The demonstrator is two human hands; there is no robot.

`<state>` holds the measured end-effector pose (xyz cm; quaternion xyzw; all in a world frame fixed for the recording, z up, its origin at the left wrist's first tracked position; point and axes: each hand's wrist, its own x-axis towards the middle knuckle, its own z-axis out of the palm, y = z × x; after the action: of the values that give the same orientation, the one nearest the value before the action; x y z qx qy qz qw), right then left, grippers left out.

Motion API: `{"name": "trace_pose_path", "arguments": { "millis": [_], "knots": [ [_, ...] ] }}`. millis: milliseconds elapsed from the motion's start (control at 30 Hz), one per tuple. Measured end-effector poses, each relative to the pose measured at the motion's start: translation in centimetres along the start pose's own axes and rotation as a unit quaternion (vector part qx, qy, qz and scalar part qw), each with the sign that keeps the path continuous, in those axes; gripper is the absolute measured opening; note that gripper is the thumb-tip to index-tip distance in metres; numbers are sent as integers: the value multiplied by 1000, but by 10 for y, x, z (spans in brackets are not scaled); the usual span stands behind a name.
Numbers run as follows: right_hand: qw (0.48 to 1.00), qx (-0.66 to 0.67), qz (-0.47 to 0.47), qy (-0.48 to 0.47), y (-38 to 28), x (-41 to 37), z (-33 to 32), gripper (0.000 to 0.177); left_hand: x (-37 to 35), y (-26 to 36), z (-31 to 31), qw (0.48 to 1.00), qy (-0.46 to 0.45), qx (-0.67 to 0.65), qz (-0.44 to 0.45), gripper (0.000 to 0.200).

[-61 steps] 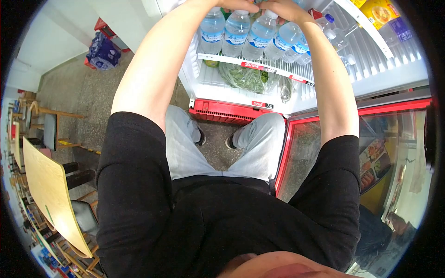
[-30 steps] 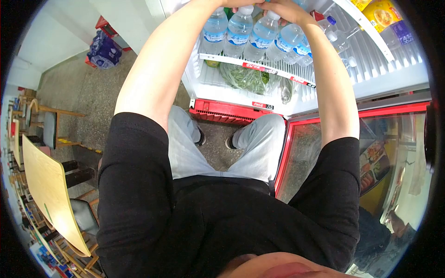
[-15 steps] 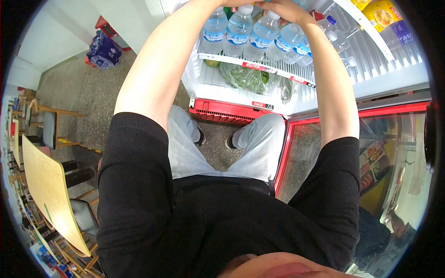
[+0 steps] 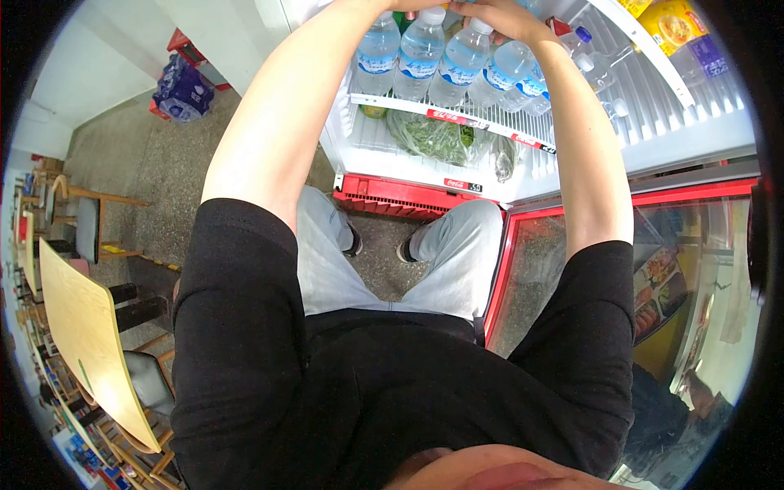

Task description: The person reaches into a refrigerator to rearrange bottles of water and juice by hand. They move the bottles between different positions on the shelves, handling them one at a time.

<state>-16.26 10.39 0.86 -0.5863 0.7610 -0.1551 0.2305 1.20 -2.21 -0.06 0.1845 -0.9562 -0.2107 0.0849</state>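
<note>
Both of my arms reach into the open fridge, and the frame's top edge cuts off part of my hands. My left hand (image 4: 415,4) is above the front row of water bottles (image 4: 420,51), its fingers mostly out of sight. My right hand (image 4: 500,16) lies over the bottle tops further right. Its visible fingers stretch leftward, with the thumb side lower, close to the white cap of a bottle (image 4: 463,59). Whether either hand touches a bottle behind the row is hidden. The clear bottles have blue-and-white labels and stand on a wire shelf (image 4: 384,101).
A bag of leafy greens (image 4: 437,139) lies on the shelf below. The red-framed glass door (image 4: 531,269) stands open at my right. Yellow packages (image 4: 674,28) are at the upper right. To my left are a wooden table (image 4: 82,327), chairs and a purple wrapped pack (image 4: 184,88).
Almost nothing differs. My hands and arms stay nearly in place over the bottles, with only a very slight shift.
</note>
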Motion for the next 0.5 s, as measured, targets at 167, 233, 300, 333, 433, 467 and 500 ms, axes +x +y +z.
{"name": "trace_pose_path", "arguments": {
  "millis": [167,233,300,333,433,467,500],
  "knots": [
    [1000,10,-12,2,0,-1,1,71,1,-2,2,1000,11,15,9,59],
    [1000,6,-10,-2,-1,-2,-1,71,0,-2,2,1000,12,13,13,59],
    [1000,6,-12,-1,-2,-3,-1,72,-1,-1,1,1000,12,9,7,60],
    [1000,6,-13,-1,-2,-3,-1,72,-2,0,0,1000,11,6,-1,60],
    [1000,1,-12,-6,-5,-6,-2,72,-1,2,0,1000,11,4,-26,62],
    [1000,2,-12,-5,-4,-5,-2,72,-1,2,0,999,11,5,-36,63],
    [1000,2,-12,-4,-3,-4,-1,71,-2,2,0,999,12,3,-31,63]
  ]
}}
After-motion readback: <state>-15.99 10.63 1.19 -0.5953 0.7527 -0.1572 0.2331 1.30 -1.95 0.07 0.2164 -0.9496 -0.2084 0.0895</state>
